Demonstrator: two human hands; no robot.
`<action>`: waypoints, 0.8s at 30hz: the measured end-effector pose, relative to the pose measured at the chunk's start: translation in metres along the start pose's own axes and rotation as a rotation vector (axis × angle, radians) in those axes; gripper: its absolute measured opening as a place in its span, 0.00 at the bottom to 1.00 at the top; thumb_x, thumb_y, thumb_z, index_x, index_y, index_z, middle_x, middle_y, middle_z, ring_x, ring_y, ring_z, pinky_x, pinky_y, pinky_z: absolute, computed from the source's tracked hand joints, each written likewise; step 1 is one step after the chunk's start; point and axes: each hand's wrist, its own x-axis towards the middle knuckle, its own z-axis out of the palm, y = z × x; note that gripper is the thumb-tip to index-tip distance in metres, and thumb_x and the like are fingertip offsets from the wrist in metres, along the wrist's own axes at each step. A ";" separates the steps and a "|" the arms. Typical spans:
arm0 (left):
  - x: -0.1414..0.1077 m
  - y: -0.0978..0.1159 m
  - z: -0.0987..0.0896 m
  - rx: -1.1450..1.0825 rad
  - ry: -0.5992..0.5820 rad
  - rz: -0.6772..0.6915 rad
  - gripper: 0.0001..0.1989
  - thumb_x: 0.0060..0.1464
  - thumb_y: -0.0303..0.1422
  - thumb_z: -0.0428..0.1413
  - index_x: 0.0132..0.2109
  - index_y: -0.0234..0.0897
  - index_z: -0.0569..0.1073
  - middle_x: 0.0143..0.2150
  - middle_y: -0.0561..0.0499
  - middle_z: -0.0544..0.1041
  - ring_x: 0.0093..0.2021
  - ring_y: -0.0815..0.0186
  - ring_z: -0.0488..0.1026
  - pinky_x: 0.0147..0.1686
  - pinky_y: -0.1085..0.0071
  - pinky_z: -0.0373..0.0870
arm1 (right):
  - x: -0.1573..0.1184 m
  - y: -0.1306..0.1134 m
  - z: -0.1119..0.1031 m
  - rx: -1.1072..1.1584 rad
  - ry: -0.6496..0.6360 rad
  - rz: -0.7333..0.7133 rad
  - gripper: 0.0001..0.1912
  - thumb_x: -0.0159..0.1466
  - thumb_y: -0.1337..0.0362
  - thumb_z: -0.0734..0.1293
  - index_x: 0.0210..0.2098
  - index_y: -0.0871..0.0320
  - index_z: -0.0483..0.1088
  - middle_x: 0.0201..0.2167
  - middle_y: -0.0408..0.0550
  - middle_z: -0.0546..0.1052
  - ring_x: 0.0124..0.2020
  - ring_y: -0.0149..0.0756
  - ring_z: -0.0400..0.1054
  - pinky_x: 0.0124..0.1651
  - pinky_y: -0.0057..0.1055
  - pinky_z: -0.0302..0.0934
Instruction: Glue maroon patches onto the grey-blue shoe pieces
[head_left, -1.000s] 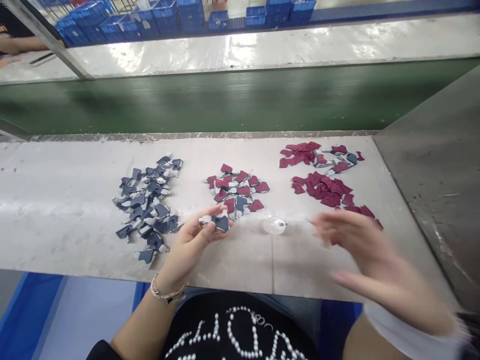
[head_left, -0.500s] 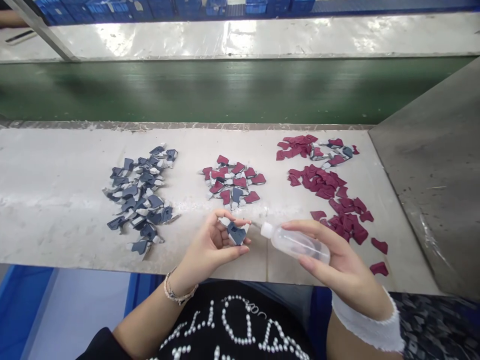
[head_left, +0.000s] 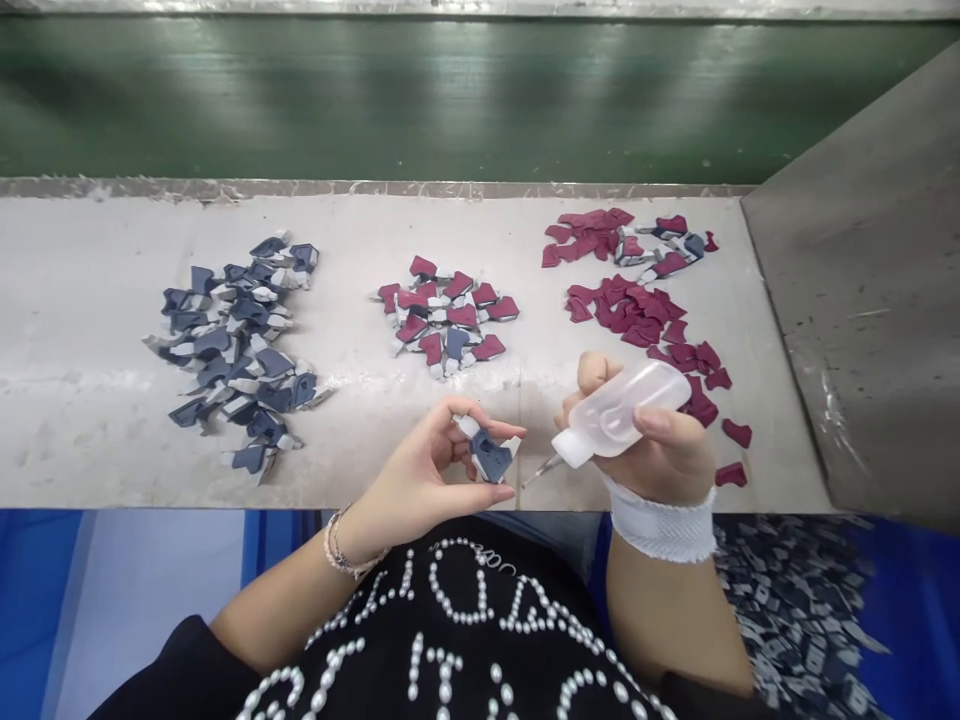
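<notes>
From where I stand, the bottle [head_left: 626, 410] serves as reference: translucent, white-capped, tilted cap-down, its thin nozzle [head_left: 544, 467] aimed down and leftward. The right hand [head_left: 664, 455] has its grip closed around the body, thumb pressed against it. Just left of the bottle, apart from the nozzle tip, the left hand [head_left: 431, 465] has its grip clamped on a small part [head_left: 491, 455] — slate blue, angular, whitish at both ends. Well left of the bottle, a pile of blue-and-white parts [head_left: 236, 345] lies on the worktop [head_left: 360, 410]; left of and beyond it, a mostly maroon-faced pile [head_left: 450, 315]. Loose maroon pieces [head_left: 637, 310] lie beyond and right. Lettering: white beads on the black shirt [head_left: 390, 600], below-left of the bottle — I and T legible, the rest too distorted.
</notes>
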 end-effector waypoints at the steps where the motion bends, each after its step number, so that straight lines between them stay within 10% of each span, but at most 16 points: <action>1: 0.000 0.002 0.002 0.003 -0.001 0.001 0.22 0.54 0.25 0.66 0.48 0.42 0.63 0.56 0.45 0.78 0.44 0.65 0.77 0.38 0.71 0.74 | 0.001 0.001 0.000 0.015 -0.013 0.002 0.18 0.54 0.48 0.71 0.26 0.51 0.62 0.15 0.33 0.55 0.16 0.29 0.48 0.18 0.28 0.47; 13: -0.008 0.012 0.006 -0.011 0.067 0.098 0.23 0.53 0.22 0.66 0.49 0.43 0.65 0.55 0.47 0.78 0.48 0.64 0.78 0.47 0.70 0.76 | -0.032 -0.027 0.028 -0.413 -0.041 -0.161 0.17 0.58 0.64 0.75 0.45 0.45 0.72 0.34 0.43 0.79 0.25 0.36 0.74 0.24 0.32 0.68; 24: -0.011 0.014 0.008 -0.041 0.029 0.097 0.23 0.54 0.21 0.65 0.50 0.44 0.65 0.56 0.48 0.78 0.51 0.61 0.78 0.48 0.69 0.77 | -0.040 -0.038 0.053 -0.829 0.099 -0.241 0.16 0.53 0.61 0.75 0.40 0.45 0.70 0.24 0.38 0.74 0.12 0.30 0.62 0.27 0.43 0.75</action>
